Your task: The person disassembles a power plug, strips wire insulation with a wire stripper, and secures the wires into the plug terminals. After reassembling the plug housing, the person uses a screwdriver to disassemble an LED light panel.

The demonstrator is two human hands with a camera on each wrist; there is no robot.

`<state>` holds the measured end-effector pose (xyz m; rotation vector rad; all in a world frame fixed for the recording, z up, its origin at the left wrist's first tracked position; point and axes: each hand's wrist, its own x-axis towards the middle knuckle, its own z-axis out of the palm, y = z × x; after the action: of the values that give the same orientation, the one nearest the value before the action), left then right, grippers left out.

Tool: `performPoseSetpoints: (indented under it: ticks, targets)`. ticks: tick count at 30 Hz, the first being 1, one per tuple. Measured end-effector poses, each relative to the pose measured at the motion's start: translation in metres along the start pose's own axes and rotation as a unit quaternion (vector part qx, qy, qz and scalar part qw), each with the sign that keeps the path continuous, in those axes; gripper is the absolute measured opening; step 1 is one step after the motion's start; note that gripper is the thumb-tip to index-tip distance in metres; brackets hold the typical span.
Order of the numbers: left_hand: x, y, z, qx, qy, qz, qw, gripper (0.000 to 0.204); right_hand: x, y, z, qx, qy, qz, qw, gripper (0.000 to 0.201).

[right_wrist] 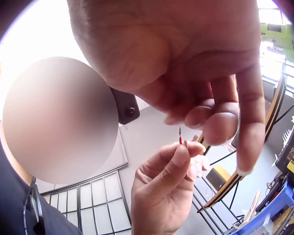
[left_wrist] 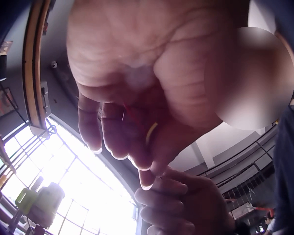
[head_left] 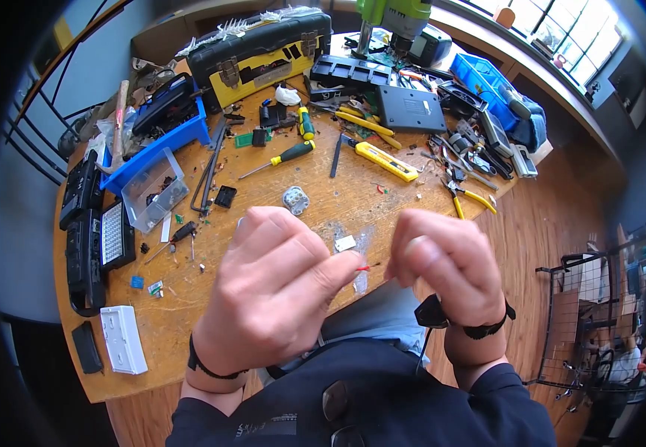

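Between thumb and fingertips, my left hand (head_left: 267, 287) pinches a thin red wire (head_left: 366, 268). Its dark bare end (right_wrist: 180, 132) points up past the fingertips in the right wrist view. A short yellow piece (left_wrist: 151, 131) shows by the left fingers in the left wrist view. To the right, my right hand (head_left: 449, 261) is raised close to the wire's end, its fingers loosely bent with nothing seen between them. On the table beyond the hands lie a small white piece (head_left: 345, 243) and a round grey part (head_left: 295, 200).
On the wooden table (head_left: 263, 195) lie a screwdriver (head_left: 293, 152), a yellow utility knife (head_left: 386, 162) and yellow-handled pliers (head_left: 479, 195). A black-and-yellow toolbox (head_left: 259, 56) stands behind. At left are a clear bin (head_left: 155, 190) and a white case (head_left: 123, 340).
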<state>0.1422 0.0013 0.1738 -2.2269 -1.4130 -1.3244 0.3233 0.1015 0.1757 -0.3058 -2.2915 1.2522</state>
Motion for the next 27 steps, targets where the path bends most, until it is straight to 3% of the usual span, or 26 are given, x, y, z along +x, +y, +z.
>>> performPoseSetpoints:
  ticks: [2, 6, 7, 10, 16, 25, 27]
  targets:
    - [0.000, 0.001, -0.004, -0.006, 0.011, -0.024, 1.000, 0.016, -0.004, 0.000, -0.002, 0.001, 0.110, -0.037, 0.993, 0.020]
    - [-0.001, 0.001, -0.009, -0.024, 0.032, -0.054, 0.998, 0.015, 0.000, -0.005, 0.008, -0.118, 0.200, -0.112, 0.966, 0.015]
    - [-0.001, 0.001, -0.009, -0.030, 0.029, -0.057, 0.998, 0.014, 0.000, -0.005, 0.010, -0.123, 0.190, -0.126, 0.966, 0.024]
    - [0.000, 0.001, -0.009, -0.044, 0.024, -0.063, 0.997, 0.013, 0.007, -0.009, 0.018, -0.163, 0.186, -0.173, 0.953, 0.028]
    - [0.001, -0.002, -0.007, -0.066, 0.018, -0.059, 0.996, 0.015, 0.018, -0.009, 0.017, -0.205, 0.134, -0.224, 0.943, 0.020]
    - [0.000, -0.008, -0.004, -0.015, -0.002, 0.015, 1.000, 0.020, 0.016, -0.006, 0.019, -0.272, 0.091, -0.173, 0.942, 0.010]
    - [0.000, -0.008, -0.002, -0.011, -0.001, 0.026, 1.000, 0.020, 0.014, -0.009, 0.016, -0.207, 0.051, -0.094, 0.972, 0.010]
